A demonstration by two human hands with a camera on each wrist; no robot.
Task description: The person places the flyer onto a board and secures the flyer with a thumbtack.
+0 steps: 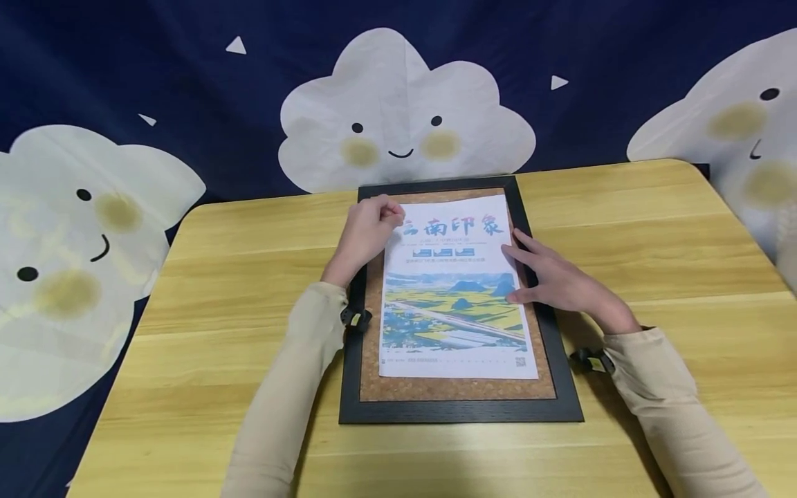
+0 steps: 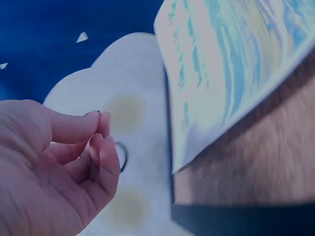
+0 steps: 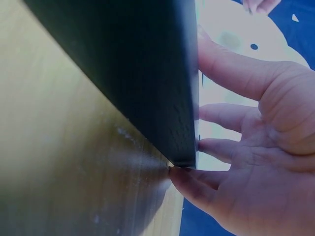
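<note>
Wooden table [image 1: 623, 228] holds a black-framed cork board [image 1: 461, 398], lying flat at centre. Printed poster [image 1: 457, 304] lies on the cork. Right hand [image 1: 554, 280] spread flat, fingers straight, pressing the poster's right edge and frame. Left hand [image 1: 367, 228] at the poster's top-left corner, fingers curled with tips pinched together; whether they hold anything, cannot tell.

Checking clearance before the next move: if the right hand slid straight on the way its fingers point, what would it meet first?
The right hand points left across the poster, fingertips already on its right edge. Straight on lies only printed paper, then probably the left frame border; the left hand sits farther up.
</note>
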